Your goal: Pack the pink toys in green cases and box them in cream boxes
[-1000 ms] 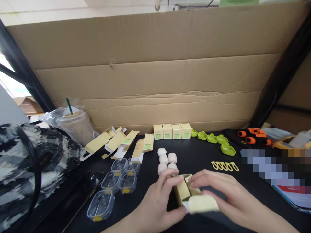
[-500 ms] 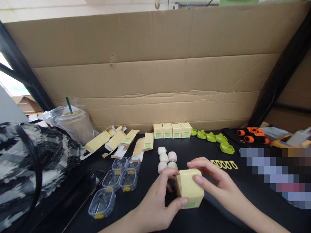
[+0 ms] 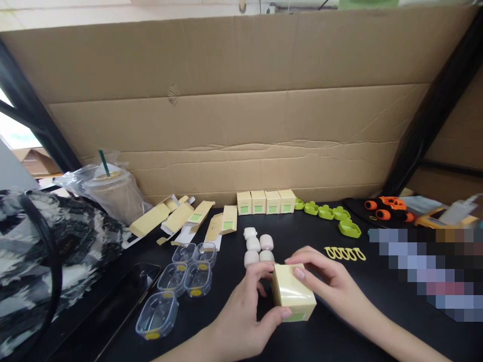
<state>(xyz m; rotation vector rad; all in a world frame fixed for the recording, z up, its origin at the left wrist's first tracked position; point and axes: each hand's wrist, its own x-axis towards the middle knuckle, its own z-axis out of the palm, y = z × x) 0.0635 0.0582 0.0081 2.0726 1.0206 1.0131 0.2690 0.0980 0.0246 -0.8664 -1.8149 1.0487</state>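
Between my two hands is a small pale-yellow cardboard box (image 3: 296, 286) with a green panel on its near face. My left hand (image 3: 251, 311) grips it from the left, thumb on the near lower edge and fingers on the left side. My right hand (image 3: 326, 276) holds its top and far side, with the thumb on the top face. Just beyond my left fingers, several whitish and pinkish rounded cases (image 3: 253, 245) stand together. To the right of my right hand lies a row of yellow rings (image 3: 344, 254).
Several closed yellow boxes (image 3: 258, 202) line the back, with green cups (image 3: 326, 212) beside them. Flattened cartons (image 3: 179, 217), clear plastic containers (image 3: 156, 314), a phone (image 3: 113, 311) and a bagged drink (image 3: 115, 193) occupy the left. An orange-black toy (image 3: 388, 207) sits back right.
My right thumb and fingers have shifted slightly left across the box top. The top face now looks flatter and more closed. My left hand keeps its grip.
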